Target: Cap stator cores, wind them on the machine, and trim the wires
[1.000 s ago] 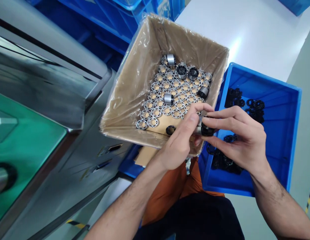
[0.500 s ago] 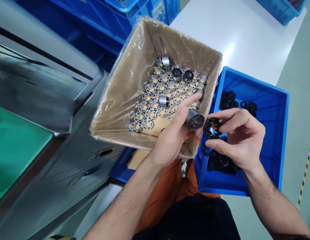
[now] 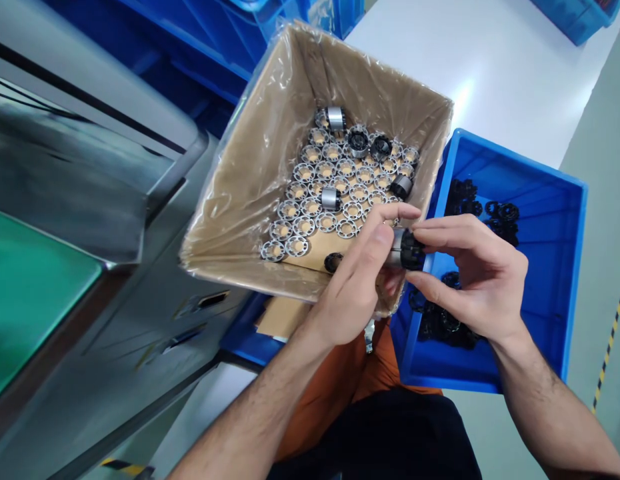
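Pressing a black, toothed plastic ring (image 3: pixel 414 251) against the end of a silver metal cylinder (image 3: pixel 396 248) seems to be the step I have in hand. My left hand (image 3: pixel 357 287) grasps the cylinder from the side, thumb uppermost and index finger stretched out past it, while my right hand (image 3: pixel 473 273) pinches the ring between thumb and fingertips. I hold both parts above the right edge of the brown cardboard box lined with clear plastic (image 3: pixel 240 193), close to its near right corner. Ring and metal meet, but I cannot tell whether the ring is fully seated, and my left hand hides the cylinder's other end. As I judge it, the next move calls for the ring staying square to the metal, with an even push from the right and a firm counter-hold from the left. Below, rows of upright silver slotted cores (image 3: pixel 304 227) fill the box towards its far edge, with a silver cylinder with black ends (image 3: pixel 331 199) lying on top. Beyond the box's right edge, a blue plastic bin (image 3: pixel 545 300) carries loose black plastic rings (image 3: pixel 443 323) near its left edge.
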{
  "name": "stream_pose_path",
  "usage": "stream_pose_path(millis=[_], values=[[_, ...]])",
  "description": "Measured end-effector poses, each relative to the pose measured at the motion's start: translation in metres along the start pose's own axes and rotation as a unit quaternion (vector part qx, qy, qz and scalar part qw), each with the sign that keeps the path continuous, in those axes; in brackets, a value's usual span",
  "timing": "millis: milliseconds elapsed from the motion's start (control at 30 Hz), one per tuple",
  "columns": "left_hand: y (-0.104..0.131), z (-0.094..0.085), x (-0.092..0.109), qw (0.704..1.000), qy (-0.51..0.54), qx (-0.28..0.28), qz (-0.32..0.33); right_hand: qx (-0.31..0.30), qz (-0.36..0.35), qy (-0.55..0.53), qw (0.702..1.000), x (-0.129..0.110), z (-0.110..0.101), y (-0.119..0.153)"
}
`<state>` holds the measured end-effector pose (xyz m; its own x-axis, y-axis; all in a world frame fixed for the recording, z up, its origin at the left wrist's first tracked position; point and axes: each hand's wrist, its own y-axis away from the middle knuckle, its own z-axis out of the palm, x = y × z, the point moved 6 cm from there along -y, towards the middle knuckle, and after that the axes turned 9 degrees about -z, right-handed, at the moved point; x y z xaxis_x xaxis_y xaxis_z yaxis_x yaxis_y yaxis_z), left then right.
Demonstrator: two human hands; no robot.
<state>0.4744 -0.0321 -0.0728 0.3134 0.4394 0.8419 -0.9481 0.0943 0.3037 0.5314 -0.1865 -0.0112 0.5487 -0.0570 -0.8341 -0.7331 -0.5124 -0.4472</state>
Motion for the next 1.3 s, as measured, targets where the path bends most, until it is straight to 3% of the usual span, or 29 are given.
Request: stream_pose_path(millis=[133, 533, 633, 733, 800, 867, 967, 1033, 1133, 1200, 1300], values=[[0.000, 0.002, 0.001, 1.000, -0.006, -0.008, -0.007, 0.005, 0.043, 0.025, 0.999, 0.003, -0.002, 0.002], [0.002, 0.001, -0.004, 0.999, -0.032, -0.022, -0.008, -0.005, 0.013, 0.030, 0.999, 0.002, -0.006, 0.001], [0.001, 0.000, 0.001, 0.996, -0.073, -0.037, 0.026, -0.005, 0.006, 0.020, 1.000, 0.005, -0.003, 0.000], [-0.001, -0.006, 0.017, 0.984, -0.156, -0.026, 0.086, -0.033, 0.004, 0.031, 0.999, 0.000, -0.005, -0.005], [0.000, -0.015, 0.033, 0.955, -0.274, 0.022, 0.112, -0.069, 0.022, 0.075, 0.995, -0.009, -0.010, -0.006], [0.002, -0.023, 0.044, 0.898, -0.426, 0.067, 0.084, -0.111, 0.055, 0.149, 0.981, -0.019, -0.015, -0.001], [0.008, -0.030, 0.045, 0.821, -0.569, 0.024, -0.032, -0.184, 0.095, 0.236, 0.949, -0.027, -0.009, 0.020], [0.013, -0.036, 0.049, 0.807, -0.586, 0.000, -0.072, -0.217, 0.105, 0.249, 0.938, -0.026, 0.002, 0.036], [0.015, -0.061, 0.072, 0.784, -0.612, 0.089, -0.047, -0.209, 0.108, 0.226, 0.946, -0.021, 0.006, 0.052], [0.012, -0.084, 0.082, 0.739, -0.658, 0.138, -0.041, -0.176, 0.117, 0.202, 0.956, -0.015, -0.009, 0.055], [-0.002, -0.121, 0.069, 0.663, -0.730, 0.111, -0.119, -0.132, 0.145, 0.215, 0.957, 0.001, -0.045, 0.055]])
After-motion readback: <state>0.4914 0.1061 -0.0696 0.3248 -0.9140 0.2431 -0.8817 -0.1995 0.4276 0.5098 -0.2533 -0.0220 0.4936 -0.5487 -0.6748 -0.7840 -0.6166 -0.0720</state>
